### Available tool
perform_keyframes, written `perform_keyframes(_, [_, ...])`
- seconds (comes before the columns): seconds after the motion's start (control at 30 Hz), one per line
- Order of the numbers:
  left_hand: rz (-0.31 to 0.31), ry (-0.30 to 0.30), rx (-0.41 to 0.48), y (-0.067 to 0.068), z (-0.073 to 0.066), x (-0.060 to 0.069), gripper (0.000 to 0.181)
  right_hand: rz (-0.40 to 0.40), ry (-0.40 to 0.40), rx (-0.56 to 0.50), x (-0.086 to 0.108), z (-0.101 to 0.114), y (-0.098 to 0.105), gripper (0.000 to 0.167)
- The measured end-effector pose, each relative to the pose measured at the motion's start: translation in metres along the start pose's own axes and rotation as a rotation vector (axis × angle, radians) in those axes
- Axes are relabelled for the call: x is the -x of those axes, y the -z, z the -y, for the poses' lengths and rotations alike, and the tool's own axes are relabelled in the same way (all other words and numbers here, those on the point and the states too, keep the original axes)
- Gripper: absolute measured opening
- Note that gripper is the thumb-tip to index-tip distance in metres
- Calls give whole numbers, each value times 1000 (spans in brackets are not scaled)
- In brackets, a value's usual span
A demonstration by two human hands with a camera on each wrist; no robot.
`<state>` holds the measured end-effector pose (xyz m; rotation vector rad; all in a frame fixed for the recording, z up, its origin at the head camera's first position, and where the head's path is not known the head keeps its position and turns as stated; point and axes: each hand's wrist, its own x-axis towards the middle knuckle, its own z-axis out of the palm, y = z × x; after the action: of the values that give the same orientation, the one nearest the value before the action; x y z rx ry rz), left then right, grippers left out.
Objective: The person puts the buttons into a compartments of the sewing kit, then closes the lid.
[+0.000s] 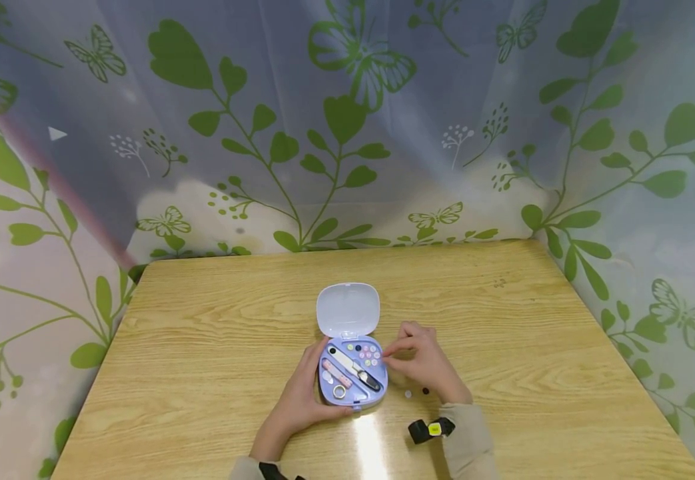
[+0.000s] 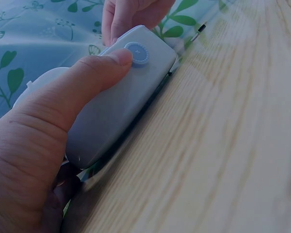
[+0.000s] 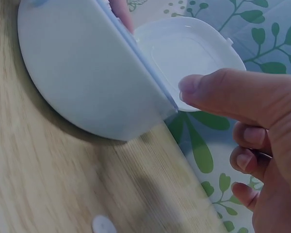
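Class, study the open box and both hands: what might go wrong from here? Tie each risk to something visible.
1. The right hand is close beside the buttons in the box; a nudge might scatter them, since the lid stands open.
2. A white button and a dark one lie loose near the right sleeve, which could brush them away.
3. If the left hand tilts the box, its contents may slide out.

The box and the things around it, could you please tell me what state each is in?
Lid: open, tipped back
Box: on the table, gripped by the left hand
Black-handled tool: lying in the box's diagonal slot
Loose buttons: apart, on the table
Right hand: beside the box, grip unclear
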<state>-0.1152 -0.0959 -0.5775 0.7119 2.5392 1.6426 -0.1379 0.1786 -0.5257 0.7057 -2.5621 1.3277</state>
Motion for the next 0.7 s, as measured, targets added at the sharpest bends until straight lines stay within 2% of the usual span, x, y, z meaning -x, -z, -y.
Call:
perform_keyframes(0.27, [-9,-20,-16,-1,1,0,132,-7,-64,-3,7,-4,6,14])
perform_keyframes(0.7, [-8,-17,-19,-2,2,0,131,-52,-88,8,24,-16,13,14])
